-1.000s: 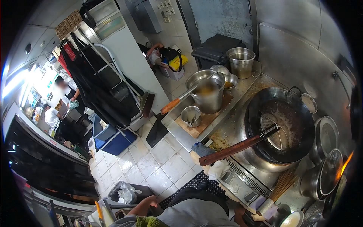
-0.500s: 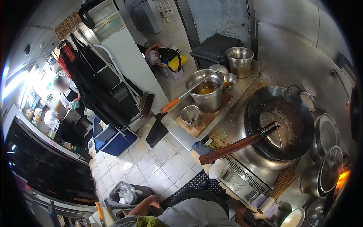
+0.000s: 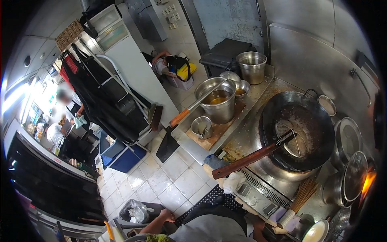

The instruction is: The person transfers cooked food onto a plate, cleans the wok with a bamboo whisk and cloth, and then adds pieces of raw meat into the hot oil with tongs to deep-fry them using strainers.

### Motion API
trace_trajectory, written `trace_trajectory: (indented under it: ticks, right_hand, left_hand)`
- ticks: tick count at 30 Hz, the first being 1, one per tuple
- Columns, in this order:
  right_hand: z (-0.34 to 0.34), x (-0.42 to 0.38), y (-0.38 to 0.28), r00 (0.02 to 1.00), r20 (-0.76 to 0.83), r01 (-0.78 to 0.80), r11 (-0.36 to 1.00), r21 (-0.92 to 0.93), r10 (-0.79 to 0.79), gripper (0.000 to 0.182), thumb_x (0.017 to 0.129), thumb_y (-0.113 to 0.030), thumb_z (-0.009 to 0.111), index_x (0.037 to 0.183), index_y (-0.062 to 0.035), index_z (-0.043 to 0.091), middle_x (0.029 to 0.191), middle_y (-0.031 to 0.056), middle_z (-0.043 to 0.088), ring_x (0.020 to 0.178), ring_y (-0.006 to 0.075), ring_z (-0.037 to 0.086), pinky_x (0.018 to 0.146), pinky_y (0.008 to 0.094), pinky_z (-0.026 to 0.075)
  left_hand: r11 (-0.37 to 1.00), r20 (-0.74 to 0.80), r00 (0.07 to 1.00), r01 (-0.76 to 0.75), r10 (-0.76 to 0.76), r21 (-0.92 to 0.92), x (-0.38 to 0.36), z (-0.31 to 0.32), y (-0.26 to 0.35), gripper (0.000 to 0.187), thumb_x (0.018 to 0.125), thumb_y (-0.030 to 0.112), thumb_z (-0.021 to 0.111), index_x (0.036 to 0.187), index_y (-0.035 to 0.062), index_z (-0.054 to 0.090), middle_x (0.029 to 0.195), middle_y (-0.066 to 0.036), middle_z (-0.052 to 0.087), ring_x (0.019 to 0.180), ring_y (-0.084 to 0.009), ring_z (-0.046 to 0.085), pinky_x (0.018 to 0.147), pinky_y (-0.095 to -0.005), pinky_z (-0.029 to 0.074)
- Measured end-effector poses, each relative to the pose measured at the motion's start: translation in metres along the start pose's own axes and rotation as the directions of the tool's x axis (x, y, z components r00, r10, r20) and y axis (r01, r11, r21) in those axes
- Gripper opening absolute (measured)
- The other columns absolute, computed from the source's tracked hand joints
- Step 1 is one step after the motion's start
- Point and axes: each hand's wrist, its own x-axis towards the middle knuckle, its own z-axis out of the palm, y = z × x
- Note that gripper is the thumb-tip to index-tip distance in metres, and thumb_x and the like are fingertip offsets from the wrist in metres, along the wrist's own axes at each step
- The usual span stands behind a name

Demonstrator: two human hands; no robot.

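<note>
My left hand (image 3: 167, 216) hangs beside my waist, near the bin with a grey plastic bag (image 3: 139, 213). Its fingers look loosely curled, and I see nothing in them. On my right side only part of the forearm shows; the hand is hidden below it. In front of me a large black wok (image 3: 318, 141) sits on the stove. A wire strainer (image 3: 296, 139) rests in it, its long wooden handle (image 3: 246, 160) reaching over the stove's front edge. Neither hand touches it.
A steel pot (image 3: 219, 109) of oily liquid carries a ladle (image 3: 183, 116) across its rim. Beside the wok lies a bamboo brush (image 3: 304, 196). Flame (image 3: 367, 184) burns at far right. A blue crate (image 3: 127, 157) stands on the floor; people work at far left.
My view has shifted slightly. My left hand sits a little further right. The strainer stays in the wok. In the background, one person's hands and cloth have moved.
</note>
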Motion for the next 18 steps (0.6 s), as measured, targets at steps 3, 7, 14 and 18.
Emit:
trace_trajectory:
  ticks: [3, 7, 14, 18]
  right_hand:
    - [-0.004, 0.0, -0.001, 0.999, 0.034, -0.036, 0.999, 0.017, 0.035, 0.045, 0.08, -0.031, 0.056, 0.121, -0.0135, 0.055, 0.112, 0.0178, 0.06, 0.1, 0.0378, 0.059, 0.084, 0.0463, 0.048]
    - [0.007, 0.002, 0.002, 0.999, 0.01, -0.037, 0.998, 0.052, 0.036, 0.046, 0.08, -0.033, 0.055, 0.122, -0.0122, 0.054, 0.113, 0.0201, 0.059, 0.103, 0.0395, 0.058, 0.088, 0.0476, 0.046]
    - [0.01, 0.0, 0.004, 0.999, 0.021, -0.045, 0.996, 0.082, 0.044, 0.05, 0.078, -0.03, 0.054, 0.122, -0.0075, 0.053, 0.122, 0.0231, 0.053, 0.108, 0.0412, 0.053, 0.092, 0.047, 0.044]
    - [-0.015, -0.005, -0.009, 0.981, 0.135, -0.166, 0.958, 0.236, 0.137, 0.056, 0.076, -0.032, 0.055, 0.125, -0.0041, 0.051, 0.127, 0.0243, 0.048, 0.116, 0.0414, 0.047, 0.099, 0.0469, 0.038]
  left_hand:
    - [0.91, -0.222, 0.911, 0.385, -0.348, 0.153, -0.004, 0.006, 0.05, 0.037, 0.072, 0.039, 0.069, 0.096, 0.0109, 0.067, 0.09, -0.004, 0.068, 0.086, -0.0177, 0.065, 0.071, -0.0289, 0.05]
    - [0.854, -0.253, 0.82, 0.517, -0.513, -0.058, -0.014, 0.011, 0.068, 0.038, 0.079, 0.037, 0.057, 0.114, 0.0197, 0.059, 0.1, -0.008, 0.065, 0.091, -0.0278, 0.063, 0.081, -0.0367, 0.05]
    - [0.669, -0.019, 0.827, 0.441, -0.562, -0.598, -0.021, 0.014, 0.059, 0.037, 0.084, 0.029, 0.049, 0.118, 0.0154, 0.056, 0.116, -0.008, 0.058, 0.105, -0.0255, 0.056, 0.082, -0.0334, 0.048]
    - [0.435, 0.07, 0.904, 0.269, -0.421, -0.859, -0.005, 0.013, 0.017, 0.032, 0.083, 0.026, 0.049, 0.11, 0.0108, 0.059, 0.113, -0.011, 0.059, 0.101, -0.0221, 0.058, 0.077, -0.0334, 0.048]
